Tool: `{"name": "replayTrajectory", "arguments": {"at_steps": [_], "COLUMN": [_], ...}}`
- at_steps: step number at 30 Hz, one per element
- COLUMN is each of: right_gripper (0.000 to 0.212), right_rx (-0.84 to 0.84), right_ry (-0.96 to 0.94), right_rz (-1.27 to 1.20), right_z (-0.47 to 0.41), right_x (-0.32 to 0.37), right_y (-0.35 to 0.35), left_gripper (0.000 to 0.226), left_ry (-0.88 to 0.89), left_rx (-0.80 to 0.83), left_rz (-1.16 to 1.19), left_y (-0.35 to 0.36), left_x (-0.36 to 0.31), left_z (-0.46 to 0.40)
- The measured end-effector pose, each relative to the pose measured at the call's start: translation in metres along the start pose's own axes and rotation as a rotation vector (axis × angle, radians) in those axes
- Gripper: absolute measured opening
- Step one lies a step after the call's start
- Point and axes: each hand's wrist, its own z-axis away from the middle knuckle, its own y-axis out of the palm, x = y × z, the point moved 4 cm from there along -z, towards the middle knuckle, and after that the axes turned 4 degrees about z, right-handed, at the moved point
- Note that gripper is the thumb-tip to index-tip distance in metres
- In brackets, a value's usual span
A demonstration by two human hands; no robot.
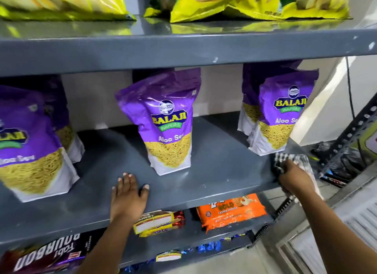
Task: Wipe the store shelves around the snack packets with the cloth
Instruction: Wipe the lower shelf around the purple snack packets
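A grey metal shelf (216, 163) carries purple snack packets: one in the middle (167, 127), one pair at the right (279, 114) and several at the left (28, 143). My right hand (295, 180) grips a black-and-white checked cloth (285, 161) at the shelf's right front corner, just below the right packets. My left hand (128, 194) rests flat, fingers spread, on the shelf's front edge, in front of the middle packet and apart from it.
Yellow-green snack bags (255, 4) lie on the shelf above. Below sit an orange cookie pack (230, 210), a yellow-red biscuit pack (159, 222) and a dark Bourbon pack (47, 255). A perforated metal upright (350, 139) and black bags (350, 161) stand at the right.
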Motion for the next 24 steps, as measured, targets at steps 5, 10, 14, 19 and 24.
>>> {"name": "replayTrajectory", "arguments": {"at_steps": [5,10,14,19,24], "right_gripper": [0.018,0.026,0.026,0.061,0.077], "right_rx": [0.122,0.304,0.417,0.468,0.424], "right_ry": [-0.213,-0.53,-0.723,-0.813,-1.033], "right_rz": [-0.075,-0.09,-0.082,-0.023,0.071], "right_z": [0.069,0.151,0.209,0.268,0.316], "right_x": [0.078,0.181,0.255,0.333,0.394], "right_y": [0.034,0.079,0.124,0.16,0.19], "left_gripper": [0.096,0.087,0.075,0.064,0.074], "left_ry": [0.115,0.052,-0.056,-0.276,-0.258], "left_rx": [-0.038,-0.081,-0.159,-0.207,-0.182], "left_rz": [-0.009,-0.009,-0.008,0.011,0.022], "left_y": [-0.015,-0.048,-0.076,-0.098,-0.092], "left_x": [0.061,0.159,0.231,0.308,0.316], "left_z": [0.021,0.037,0.055,0.07,0.066]}}
